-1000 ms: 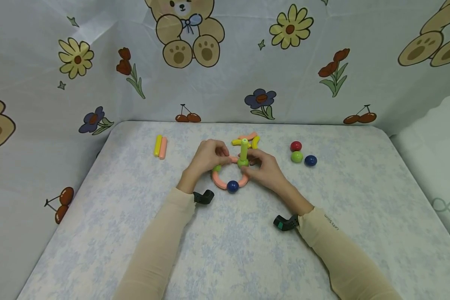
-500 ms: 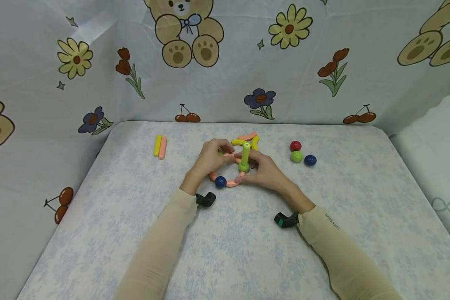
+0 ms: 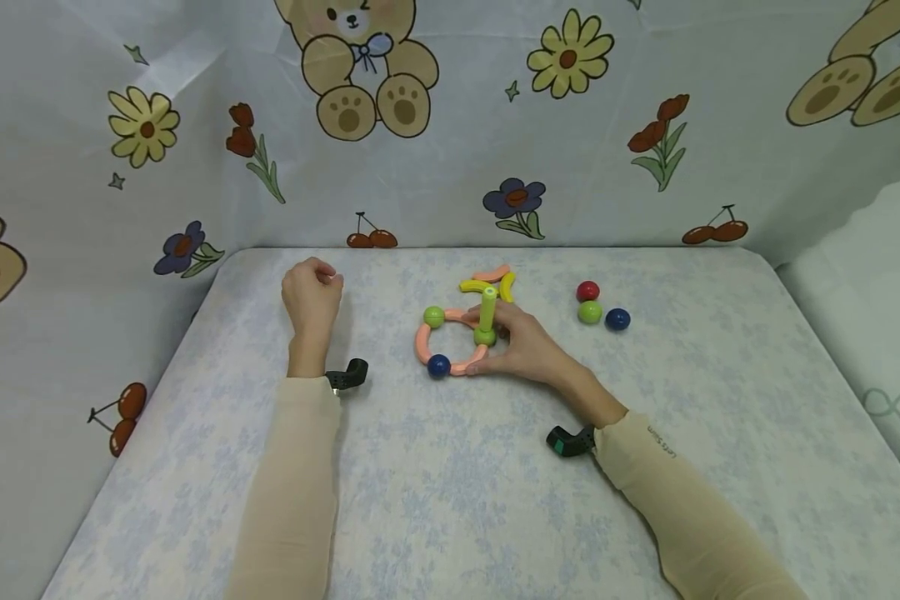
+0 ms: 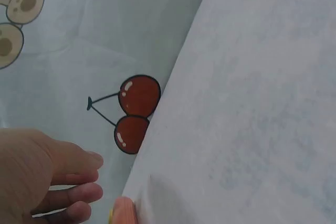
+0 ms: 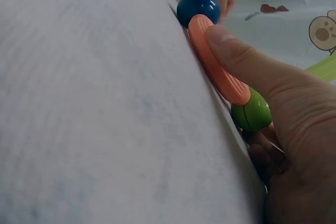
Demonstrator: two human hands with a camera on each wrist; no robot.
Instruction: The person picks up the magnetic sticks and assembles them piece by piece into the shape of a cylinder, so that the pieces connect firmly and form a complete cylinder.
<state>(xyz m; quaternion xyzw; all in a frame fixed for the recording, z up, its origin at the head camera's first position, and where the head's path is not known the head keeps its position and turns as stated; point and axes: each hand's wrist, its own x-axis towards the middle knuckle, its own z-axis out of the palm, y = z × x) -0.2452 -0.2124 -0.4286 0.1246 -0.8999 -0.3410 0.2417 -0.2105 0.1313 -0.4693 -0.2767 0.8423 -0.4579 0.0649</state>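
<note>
Ring (image 3: 422,343), in right grip (image 3: 523,340); balls (image 3: 438,366) (3) joined

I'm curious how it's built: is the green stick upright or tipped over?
Upright: the stick rises from a green ball by the right hand.

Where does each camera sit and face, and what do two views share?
Head: head-worn, facing forward and down at the table, ring and patterned backdrop; both sleeves, left grip and right grip show.
Left wrist: worn there, facing across the table toward the backdrop's printed cherries; left grip shows at lower left.
Right wrist: worn there, facing past the right grip's thumb and a pink curved piece to a blue ball; left grip shows at top.
Shared: head and right wrist both show the blue ball.
</note>
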